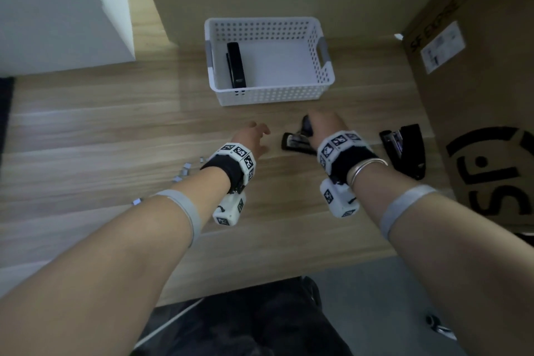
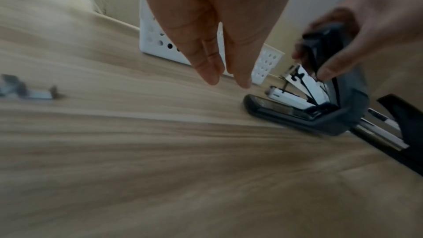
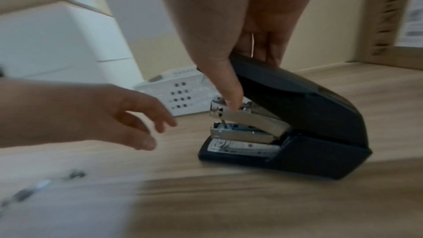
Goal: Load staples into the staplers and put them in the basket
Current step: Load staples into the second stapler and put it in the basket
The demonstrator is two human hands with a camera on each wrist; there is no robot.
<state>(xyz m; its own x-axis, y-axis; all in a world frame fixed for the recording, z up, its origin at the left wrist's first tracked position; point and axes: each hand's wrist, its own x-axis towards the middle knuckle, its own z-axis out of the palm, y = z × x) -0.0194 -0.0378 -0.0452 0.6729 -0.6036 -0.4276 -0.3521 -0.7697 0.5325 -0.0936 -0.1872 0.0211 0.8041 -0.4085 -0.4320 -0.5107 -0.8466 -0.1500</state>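
My right hand [image 1: 323,124] reached down and forward over the desk [image 1: 101,136], fingers curled round the raised lid of the open stapler [image 3: 297,115]; thumb tip pressed on the metal magazine under the lid, other fingers behind the lid's top. That stapler's base sat flat on the desk, lid tilted up, just in front of the basket [image 1: 268,95]. My left hand [image 1: 254,138] hovered palm down just left of the stapler, not touching it, holding nothing, fingers loosely extended and slightly spread in the right wrist view, straight and together in the left wrist view. Both forearms stretched out from the near edge, wrists wearing white marker blocks over black bands; a silver bangle [image 1: 364,167] on my right wrist. A second stapler [image 1: 236,65] lay closed inside the basket along its left wall. A third stapler [image 1: 404,150] lay opened on the desk to my right, beside the box [image 1: 476,95]. Staples [image 1: 185,172] were scattered on the desk left of my left wrist. The box's print read "SF EXPRESS" along its top edge, with a large black "SF" logo lower down; its white label was too blurred to read.
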